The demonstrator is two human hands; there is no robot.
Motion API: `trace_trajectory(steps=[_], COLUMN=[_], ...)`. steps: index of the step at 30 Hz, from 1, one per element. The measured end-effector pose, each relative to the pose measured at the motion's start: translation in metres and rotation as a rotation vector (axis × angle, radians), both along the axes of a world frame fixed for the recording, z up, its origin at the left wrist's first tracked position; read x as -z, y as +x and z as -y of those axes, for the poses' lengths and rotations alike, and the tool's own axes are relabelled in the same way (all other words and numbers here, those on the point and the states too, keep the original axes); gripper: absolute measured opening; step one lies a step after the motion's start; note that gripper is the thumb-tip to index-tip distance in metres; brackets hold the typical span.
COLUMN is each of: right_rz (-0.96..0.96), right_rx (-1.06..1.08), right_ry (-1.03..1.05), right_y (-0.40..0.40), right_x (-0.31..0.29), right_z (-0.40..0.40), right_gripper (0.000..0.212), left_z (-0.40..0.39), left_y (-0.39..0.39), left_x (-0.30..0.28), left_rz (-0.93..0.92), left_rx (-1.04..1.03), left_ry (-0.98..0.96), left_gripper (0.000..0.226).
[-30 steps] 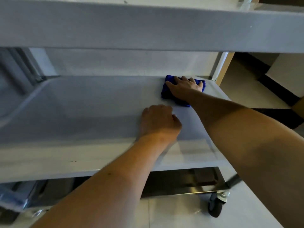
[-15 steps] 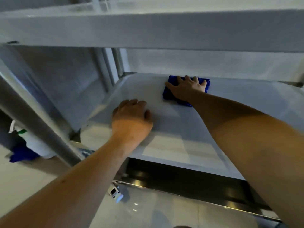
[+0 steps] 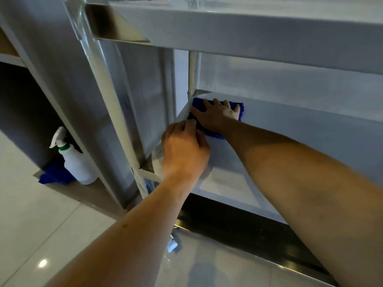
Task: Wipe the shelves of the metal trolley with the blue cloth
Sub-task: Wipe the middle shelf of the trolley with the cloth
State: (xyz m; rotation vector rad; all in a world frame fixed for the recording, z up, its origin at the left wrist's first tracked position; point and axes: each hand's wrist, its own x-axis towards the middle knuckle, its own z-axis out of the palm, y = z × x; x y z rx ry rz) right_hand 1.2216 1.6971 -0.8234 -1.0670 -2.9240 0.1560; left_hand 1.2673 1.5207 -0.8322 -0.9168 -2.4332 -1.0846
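The metal trolley's middle shelf [image 3: 300, 133] stretches across the right of the view, under the top shelf [image 3: 248, 32]. A blue cloth [image 3: 241, 111] lies in the far left corner of the middle shelf, by the rear upright post [image 3: 191, 73]. My right hand [image 3: 217, 117] lies flat on the cloth with fingers spread, pressing it down. My left hand [image 3: 184, 152] rests at the shelf's left edge, fingers curled over the rim, just in front of the cloth. The bottom shelf [image 3: 248, 224] shows dark below.
A white spray bottle [image 3: 75, 160] with a green collar stands on the floor to the left, with another blue cloth [image 3: 55, 176] beside it. The trolley's front left post [image 3: 116, 121] rises close to my left hand. Glossy floor tiles [image 3: 41, 224] lie below.
My right hand slid the cloth leftward along the shelf into the far left corner. My left hand moved left to the shelf's edge. The view swung left, showing the spray bottle.
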Motion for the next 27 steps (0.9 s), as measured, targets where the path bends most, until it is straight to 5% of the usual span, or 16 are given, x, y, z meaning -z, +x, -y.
trace_trajectory(steps=[9, 17, 27], right_rz=[0.003, -0.087, -0.056], right_rx=[-0.123, 0.024, 0.250], right_ry=[-0.007, -0.028, -0.010], right_y=[0.046, 0.133, 0.242], right_x=[0.004, 0.005, 0.002], right_z=[0.054, 0.027, -0.036], right_gripper=[0.069, 0.081, 0.081], left_z=[0.002, 0.002, -0.051], left_y=[-0.009, 0.025, 0.125], left_x=[-0.002, -0.012, -0.022], left_rz=[0.097, -0.180, -0.136], left_rx=[-0.024, 0.032, 0.357], left_ry=[0.014, -0.380, -0.563], left_gripper=[0.032, 0.032, 0.049])
